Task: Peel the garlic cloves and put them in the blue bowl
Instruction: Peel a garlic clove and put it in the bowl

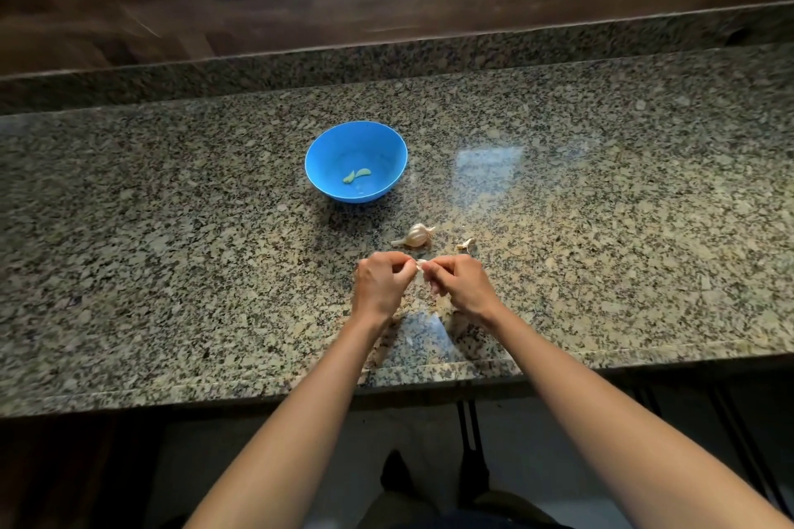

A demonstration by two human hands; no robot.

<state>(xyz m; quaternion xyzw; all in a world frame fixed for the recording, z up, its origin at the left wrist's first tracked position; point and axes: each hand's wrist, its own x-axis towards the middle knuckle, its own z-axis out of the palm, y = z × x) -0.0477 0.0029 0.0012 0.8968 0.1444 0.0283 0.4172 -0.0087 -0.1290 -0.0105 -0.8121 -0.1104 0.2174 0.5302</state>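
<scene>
Our left hand [380, 286] and right hand [460, 284] each curl their grip on one garlic clove [420, 264], pinched between them above the granite surface [172, 228]. Just beyond lie one garlic bulb [416, 235] and one small garlic scrap [466, 244]. Farther off, one blue bowl [326, 150] holds two peeled cloves [363, 172].

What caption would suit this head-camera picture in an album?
Left hand and right hand pinch a clove above the counter; two peeled cloves lie in the blue bowl.
</scene>
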